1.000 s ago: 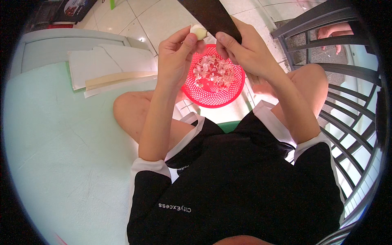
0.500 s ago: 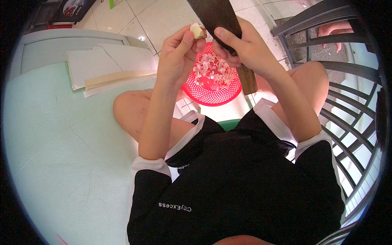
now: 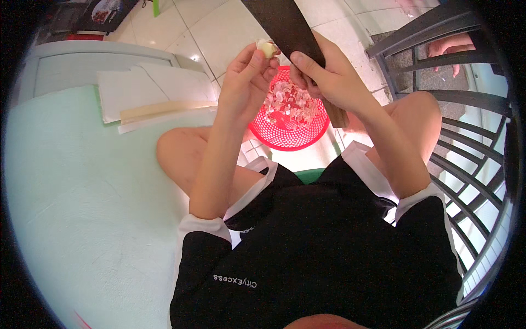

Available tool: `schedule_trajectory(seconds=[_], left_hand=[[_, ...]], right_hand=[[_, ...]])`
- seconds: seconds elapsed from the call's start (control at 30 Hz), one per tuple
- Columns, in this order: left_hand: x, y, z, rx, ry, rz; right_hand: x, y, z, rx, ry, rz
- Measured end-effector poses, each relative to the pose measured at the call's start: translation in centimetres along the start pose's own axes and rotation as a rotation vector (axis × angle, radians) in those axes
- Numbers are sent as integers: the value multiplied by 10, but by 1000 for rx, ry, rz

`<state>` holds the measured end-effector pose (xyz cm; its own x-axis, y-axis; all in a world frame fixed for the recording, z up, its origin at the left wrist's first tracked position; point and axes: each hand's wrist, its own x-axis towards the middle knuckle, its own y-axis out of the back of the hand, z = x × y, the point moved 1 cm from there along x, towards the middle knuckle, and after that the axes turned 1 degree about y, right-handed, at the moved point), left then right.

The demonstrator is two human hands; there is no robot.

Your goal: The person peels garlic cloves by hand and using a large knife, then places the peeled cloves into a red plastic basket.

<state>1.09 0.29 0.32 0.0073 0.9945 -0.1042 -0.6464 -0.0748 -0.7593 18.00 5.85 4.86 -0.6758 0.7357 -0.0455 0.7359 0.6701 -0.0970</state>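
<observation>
Between its thumb and fingers, my left hand [image 3: 245, 77] pinches a pale garlic clove [image 3: 268, 50] with bits of papery skin on it. My right hand [image 3: 341, 74] grips a large dark-bladed cleaver [image 3: 282, 27] where the blade meets the handle. The wooden handle [image 3: 335, 114] sticks out below that hand, and the blade slants up and to the left. The blade's edge is close beside the clove; whether they touch I cannot tell. Below both hands stands a red perforated plastic basket [image 3: 289, 145] holding many pinkish-white skins [image 3: 290, 101].
Dark metal railings [image 3: 460, 101] run along the right, with another person's hand [image 3: 450, 49] beyond them. On the left is a pale green wall [image 3: 82, 192] with white boards [image 3: 131, 90] against it. Light tiles [image 3: 189, 19] cover the floor. Part of a green seat [image 3: 310, 175] shows between my legs.
The view has shifted slightly, so the basket appears a little lower. The cleaver and the clove have turned slightly. Both hands keep their hold.
</observation>
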Motion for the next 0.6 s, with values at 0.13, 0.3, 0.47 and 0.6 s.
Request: schedule_trajectory(seconds=[0.13,0.3,0.47,0.6], left_hand=[[-1,-1,-3,-57,47,2],[-3,1,-2,-64,42,-6],[-4,-3,-4,-38,8,-4],[-4,-3,-5,-39,6,-18]], right_hand=[[0,0,5,-25,36,29],[-1,-3,0,-36,24,21],[-2,-3,3,-42,34,24],[-2,-2,4,-52,80,43]])
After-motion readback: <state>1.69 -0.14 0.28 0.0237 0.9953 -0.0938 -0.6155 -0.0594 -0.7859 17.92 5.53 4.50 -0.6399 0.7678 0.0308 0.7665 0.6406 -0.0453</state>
